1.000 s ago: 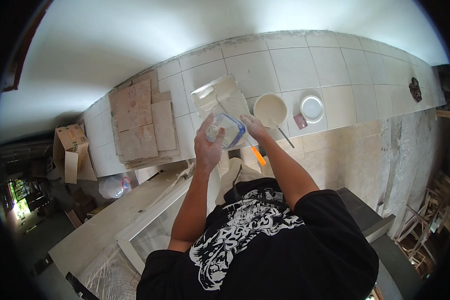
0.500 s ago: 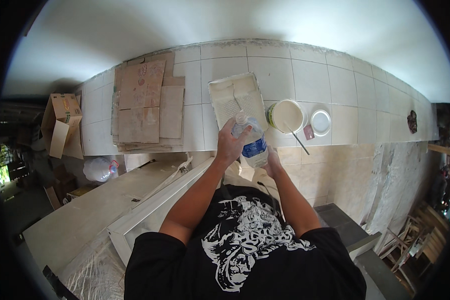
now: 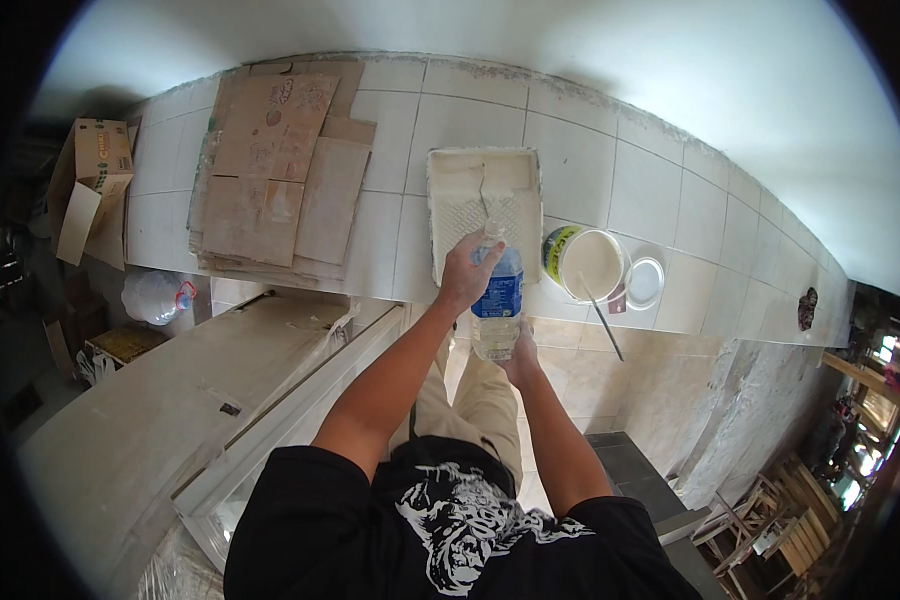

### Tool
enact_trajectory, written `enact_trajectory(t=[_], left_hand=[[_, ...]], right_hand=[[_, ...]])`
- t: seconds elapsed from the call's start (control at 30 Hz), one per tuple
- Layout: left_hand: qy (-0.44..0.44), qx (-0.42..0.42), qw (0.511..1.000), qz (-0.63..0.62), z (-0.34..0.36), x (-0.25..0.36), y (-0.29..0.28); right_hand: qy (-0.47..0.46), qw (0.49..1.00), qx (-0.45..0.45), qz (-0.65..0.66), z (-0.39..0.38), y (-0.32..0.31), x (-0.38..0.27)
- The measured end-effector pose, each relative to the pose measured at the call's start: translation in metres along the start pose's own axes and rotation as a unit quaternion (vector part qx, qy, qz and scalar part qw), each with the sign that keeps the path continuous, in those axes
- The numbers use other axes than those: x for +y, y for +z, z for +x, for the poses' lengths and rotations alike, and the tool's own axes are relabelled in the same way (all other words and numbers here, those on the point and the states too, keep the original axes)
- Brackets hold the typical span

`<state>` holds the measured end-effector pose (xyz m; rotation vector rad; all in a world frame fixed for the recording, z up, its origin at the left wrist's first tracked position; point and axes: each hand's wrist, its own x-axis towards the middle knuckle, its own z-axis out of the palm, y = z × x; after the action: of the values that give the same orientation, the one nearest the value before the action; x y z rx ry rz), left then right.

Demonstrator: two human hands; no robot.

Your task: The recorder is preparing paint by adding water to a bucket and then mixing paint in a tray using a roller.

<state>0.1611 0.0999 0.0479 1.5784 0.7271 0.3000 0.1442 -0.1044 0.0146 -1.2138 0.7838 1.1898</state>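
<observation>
The left hand (image 3: 465, 272) is wrapped around the clear bottle (image 3: 498, 297) below its neck; the right hand (image 3: 522, 355), half curled, holds its base.

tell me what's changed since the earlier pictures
The clear plastic bottle has swung round: its neck, earlier to the left, now points away from the person, toward the paint tray. The right hand has come nearer the person, to the bottle's base; the left hand still grips near the neck. The orange handle no longer shows. Paint tray, paint bucket and white lid stayed put.
</observation>
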Motion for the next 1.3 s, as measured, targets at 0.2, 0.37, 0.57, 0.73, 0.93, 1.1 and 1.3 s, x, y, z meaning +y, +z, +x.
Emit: enact_trajectory(t=[0.2, 0.37, 0.57, 0.73, 0.93, 1.1, 1.3], left_hand=[[-0.032, 0.021, 0.999, 0.010, 0.026, -0.032, -0.006], [-0.101, 0.006, 0.995, -0.002, 0.052, -0.050, -0.009], [-0.136, 0.011, 0.990, 0.024, 0.071, -0.062, 0.002], [-0.146, -0.001, 0.989, 0.037, 0.080, -0.063, 0.006], [-0.160, -0.006, 0.986, 0.050, 0.091, -0.078, 0.009], [-0.161, 0.016, 0.984, 0.070, 0.095, -0.079, 0.007], [-0.172, 0.014, 0.983, 0.061, 0.101, -0.069, 0.007]], right_hand=[[0.044, 0.999, -0.013, -0.009, 0.029, 0.017, -0.002], [0.052, 0.998, 0.022, -0.021, 0.048, 0.026, -0.007], [0.060, 0.996, 0.060, -0.007, 0.059, 0.023, -0.017], [0.087, 0.993, 0.066, -0.035, 0.062, 0.021, -0.024], [0.091, 0.994, 0.053, -0.031, 0.076, 0.017, -0.026], [0.111, 0.990, 0.074, -0.052, 0.076, 0.029, -0.034], [0.117, 0.990, 0.057, -0.061, 0.080, 0.026, -0.041]])
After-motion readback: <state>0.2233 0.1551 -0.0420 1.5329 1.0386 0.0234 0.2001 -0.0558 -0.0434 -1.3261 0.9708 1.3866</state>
